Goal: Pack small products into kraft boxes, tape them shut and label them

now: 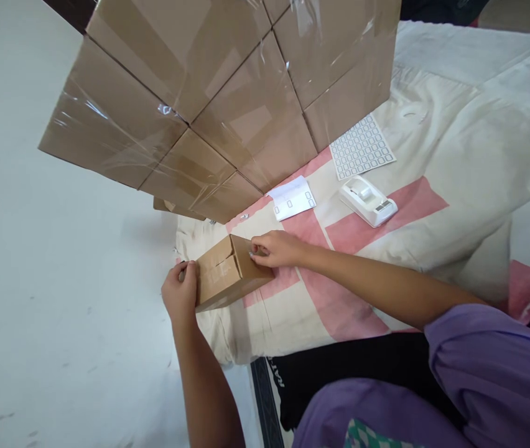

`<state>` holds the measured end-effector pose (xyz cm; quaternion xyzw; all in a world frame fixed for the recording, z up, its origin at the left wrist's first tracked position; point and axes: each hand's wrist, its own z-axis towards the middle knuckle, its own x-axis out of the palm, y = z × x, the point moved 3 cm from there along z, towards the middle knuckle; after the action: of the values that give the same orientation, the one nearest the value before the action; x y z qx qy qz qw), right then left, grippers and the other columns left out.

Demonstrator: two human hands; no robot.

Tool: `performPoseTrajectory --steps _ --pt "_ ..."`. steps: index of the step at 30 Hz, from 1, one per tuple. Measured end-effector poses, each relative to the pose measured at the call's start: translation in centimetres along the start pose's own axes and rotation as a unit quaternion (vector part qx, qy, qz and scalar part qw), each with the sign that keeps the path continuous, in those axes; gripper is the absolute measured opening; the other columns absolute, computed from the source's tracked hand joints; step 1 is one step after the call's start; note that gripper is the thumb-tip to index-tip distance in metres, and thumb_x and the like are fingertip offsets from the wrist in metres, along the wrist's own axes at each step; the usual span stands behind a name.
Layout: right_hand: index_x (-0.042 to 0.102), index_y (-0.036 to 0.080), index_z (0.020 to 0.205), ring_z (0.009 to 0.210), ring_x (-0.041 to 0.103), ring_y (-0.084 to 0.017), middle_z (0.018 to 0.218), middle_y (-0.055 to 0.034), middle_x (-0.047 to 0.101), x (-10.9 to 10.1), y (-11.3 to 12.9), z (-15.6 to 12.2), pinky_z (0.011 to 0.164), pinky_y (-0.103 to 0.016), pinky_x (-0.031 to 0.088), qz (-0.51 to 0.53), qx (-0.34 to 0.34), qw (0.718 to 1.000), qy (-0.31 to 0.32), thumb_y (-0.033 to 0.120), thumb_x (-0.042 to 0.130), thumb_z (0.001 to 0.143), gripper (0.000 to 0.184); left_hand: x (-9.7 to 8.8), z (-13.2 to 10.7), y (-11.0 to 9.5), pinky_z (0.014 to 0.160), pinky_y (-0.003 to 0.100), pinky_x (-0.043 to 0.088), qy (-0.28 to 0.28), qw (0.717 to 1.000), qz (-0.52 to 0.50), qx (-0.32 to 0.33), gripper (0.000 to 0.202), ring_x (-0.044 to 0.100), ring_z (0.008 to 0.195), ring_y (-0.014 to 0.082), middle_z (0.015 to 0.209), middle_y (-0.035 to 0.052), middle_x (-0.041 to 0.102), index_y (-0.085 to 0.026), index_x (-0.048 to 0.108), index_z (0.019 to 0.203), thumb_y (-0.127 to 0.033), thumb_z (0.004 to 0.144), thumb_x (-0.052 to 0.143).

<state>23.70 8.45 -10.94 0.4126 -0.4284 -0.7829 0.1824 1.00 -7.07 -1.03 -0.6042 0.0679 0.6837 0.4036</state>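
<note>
A small brown cardboard box (227, 274) lies on a cream and pink cloth (433, 155). My left hand (180, 294) grips the box's left end with curled fingers. My right hand (277, 249) rests on the box's right top edge, fingertips pinched against the flap; whether something small is between them I cannot tell. The box's top flaps look closed and taped.
A tall stack of taped cardboard boxes (218, 93) rises just behind the small box. A white tape dispenser (367, 200), a sticker sheet (362, 148) and a smaller white label sheet (292, 198) lie on the cloth to the right. White floor (36, 280) lies to the left.
</note>
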Motion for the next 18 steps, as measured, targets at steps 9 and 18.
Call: performPoseTrajectory --steps 9,18 --pt "0.065 0.019 0.096 0.068 0.054 -0.017 0.070 -0.0009 0.063 -1.0 0.0 -0.1 0.062 -0.028 0.027 0.003 0.007 1.000 -0.021 0.025 0.057 0.090 0.011 0.1 0.1 0.3 0.097 0.043 0.048 0.003 1.000 -0.006 0.000 0.040 0.065 0.093 0.0282 0.099 0.0089 0.074 -0.022 0.077 0.102 -0.054 0.085 0.060" --pt "0.064 0.019 0.085 0.064 0.051 -0.013 0.068 0.0022 0.061 0.1 0.2 0.0 0.064 -0.026 0.032 0.065 -0.050 0.995 0.063 0.026 0.057 0.093 0.012 0.0 0.1 0.3 0.099 0.044 0.047 0.002 1.000 -0.009 -0.002 0.039 0.066 0.098 0.0289 0.107 0.0089 0.075 -0.023 0.077 0.103 -0.054 0.086 0.061"
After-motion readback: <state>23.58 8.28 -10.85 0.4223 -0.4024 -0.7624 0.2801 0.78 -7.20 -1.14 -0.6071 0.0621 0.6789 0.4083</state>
